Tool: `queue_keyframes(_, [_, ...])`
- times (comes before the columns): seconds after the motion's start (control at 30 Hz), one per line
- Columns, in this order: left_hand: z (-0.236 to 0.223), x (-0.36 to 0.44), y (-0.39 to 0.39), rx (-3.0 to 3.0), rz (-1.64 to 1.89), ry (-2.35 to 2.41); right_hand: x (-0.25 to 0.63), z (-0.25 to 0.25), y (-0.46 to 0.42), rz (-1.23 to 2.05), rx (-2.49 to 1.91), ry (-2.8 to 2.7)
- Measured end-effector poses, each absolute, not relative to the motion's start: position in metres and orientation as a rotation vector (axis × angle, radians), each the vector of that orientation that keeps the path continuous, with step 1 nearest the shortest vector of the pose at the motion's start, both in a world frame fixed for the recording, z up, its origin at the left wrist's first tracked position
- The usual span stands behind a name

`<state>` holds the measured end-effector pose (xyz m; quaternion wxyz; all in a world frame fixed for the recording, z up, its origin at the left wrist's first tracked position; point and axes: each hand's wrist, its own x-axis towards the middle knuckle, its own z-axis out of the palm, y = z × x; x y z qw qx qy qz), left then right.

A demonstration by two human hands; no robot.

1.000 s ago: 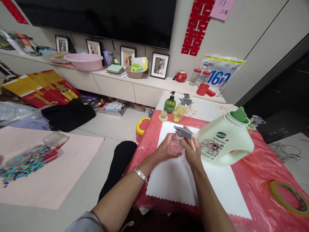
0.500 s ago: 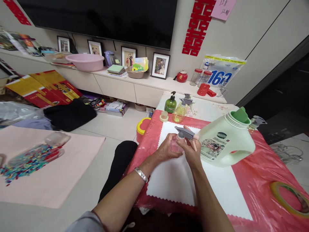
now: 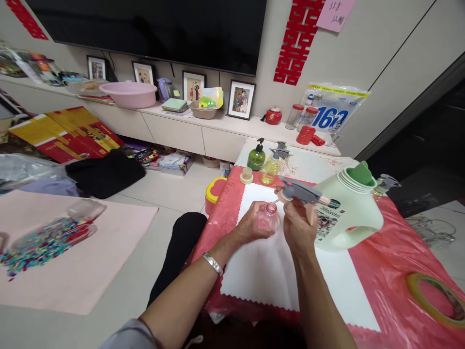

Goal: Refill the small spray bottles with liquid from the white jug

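My left hand [image 3: 252, 222] is closed around a small clear pink bottle [image 3: 268, 220] whose threaded neck is uncovered. In my right hand [image 3: 301, 224] is a grey and pink trigger spray head [image 3: 300, 190], held up to the right of the bottle's mouth and apart from it. Both hands are above a white scallop-edged sheet [image 3: 261, 276]. Just right of my right hand stands a big pale green detergent jug [image 3: 350, 208] with a green spout [image 3: 362, 173] and no cap on it. A pale cap [image 3: 247, 175] rests on the red covering behind my hands.
A green pump bottle [image 3: 256, 156] and a yellow spray bottle [image 3: 271, 168] stand at the table's far end. Another spray bottle [image 3: 385, 184] is behind the jug. A tape roll [image 3: 436, 298] lies at right on the red plastic cover [image 3: 403, 257]. Colourful beads [image 3: 43, 242] lie on a pink sheet [image 3: 109, 271] at left.
The spray head has come off the pink bottle. My right hand has moved it up and to the right, while my left hand stays in place with the bottle.
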<state>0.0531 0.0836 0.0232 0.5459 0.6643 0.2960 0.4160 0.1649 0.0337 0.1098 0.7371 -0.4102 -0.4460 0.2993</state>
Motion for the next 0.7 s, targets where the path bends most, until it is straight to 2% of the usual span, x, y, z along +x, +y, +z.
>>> queue_keyframes(0.23, [0.026,0.050,0.080,1.563,0.957,0.740,0.187,0.206,-0.008,0.312,-0.750,-0.972])
queue_keyframes(0.33, [0.027,0.049,0.080,1.575,0.952,0.766,0.208,0.221,-0.035,0.214,-0.862,-1.052])
queue_keyframes(0.5, [0.029,0.048,0.079,1.559,0.930,0.769,0.240,0.175,-0.066,0.367,-1.376,-1.591])
queue_keyframes(0.7, [0.034,0.054,0.088,1.515,1.053,0.810,0.265,0.081,-0.083,0.238,-1.669,-2.047])
